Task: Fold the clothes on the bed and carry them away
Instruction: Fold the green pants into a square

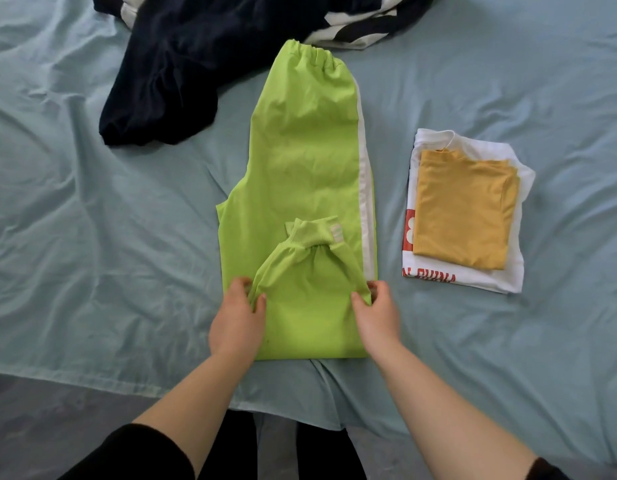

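Observation:
Lime-green trousers (pixel 300 161) with a white side stripe lie lengthwise on the bed, waistband at the far end. Their lower legs are folded back, so the ribbed cuffs (pixel 314 233) rest on top of the thighs. My left hand (pixel 237 313) pinches the left edge of the folded-over part. My right hand (pixel 376 310) pinches its right edge. To the right sits a folded stack: a mustard-yellow top (pixel 462 209) on a white printed T-shirt (pixel 473 282).
A dark navy garment (pixel 175 74) lies crumpled at the far left, with a black-and-white striped piece (pixel 359 22) behind it. The pale blue sheet (pixel 92 220) covers the bed; its near edge (pixel 102 382) drops to a grey floor.

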Action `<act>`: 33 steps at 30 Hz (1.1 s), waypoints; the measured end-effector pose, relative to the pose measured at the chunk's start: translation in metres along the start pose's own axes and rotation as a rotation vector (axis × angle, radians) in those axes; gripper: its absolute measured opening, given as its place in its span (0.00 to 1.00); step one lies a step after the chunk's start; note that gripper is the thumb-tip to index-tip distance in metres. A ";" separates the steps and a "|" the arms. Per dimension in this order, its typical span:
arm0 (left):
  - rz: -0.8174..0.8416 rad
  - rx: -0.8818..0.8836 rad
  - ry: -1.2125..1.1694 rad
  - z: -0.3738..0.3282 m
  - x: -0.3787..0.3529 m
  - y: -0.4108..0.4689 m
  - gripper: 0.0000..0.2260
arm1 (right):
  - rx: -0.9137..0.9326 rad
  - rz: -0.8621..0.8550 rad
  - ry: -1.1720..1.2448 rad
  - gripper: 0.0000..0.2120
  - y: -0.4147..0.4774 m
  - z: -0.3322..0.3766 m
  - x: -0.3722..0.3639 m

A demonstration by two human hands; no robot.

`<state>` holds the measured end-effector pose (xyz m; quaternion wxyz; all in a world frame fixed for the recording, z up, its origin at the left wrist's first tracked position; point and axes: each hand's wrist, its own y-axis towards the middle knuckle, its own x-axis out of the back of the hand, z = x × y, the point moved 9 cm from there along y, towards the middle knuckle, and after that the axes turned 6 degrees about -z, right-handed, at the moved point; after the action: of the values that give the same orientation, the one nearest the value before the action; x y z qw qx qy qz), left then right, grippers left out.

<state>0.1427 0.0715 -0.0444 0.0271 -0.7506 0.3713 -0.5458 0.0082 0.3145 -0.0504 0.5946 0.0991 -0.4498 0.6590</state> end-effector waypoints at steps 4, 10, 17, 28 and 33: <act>-0.125 -0.474 0.188 -0.083 -0.009 -0.019 0.36 | 0.791 -0.128 -0.450 0.28 -0.025 0.083 -0.009; 0.320 -0.426 0.419 -0.114 -0.075 0.030 0.61 | 0.592 0.506 -0.794 0.22 0.037 0.078 -0.064; 0.506 -0.249 0.502 -0.104 -0.107 0.042 0.68 | 0.220 0.170 0.001 0.09 0.137 0.152 -0.011; 0.484 -0.154 0.536 -0.096 -0.128 0.057 0.70 | -0.342 0.420 0.692 0.23 0.223 0.237 -0.067; 0.453 -0.180 0.540 -0.094 -0.129 0.056 0.70 | -0.364 0.437 0.786 0.16 0.228 0.231 -0.082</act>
<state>0.0174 0.1410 -0.1349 -0.0178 -0.4775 0.5687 -0.6695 -0.2615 0.1189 -0.0804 0.5749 -0.3596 -0.3094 0.6666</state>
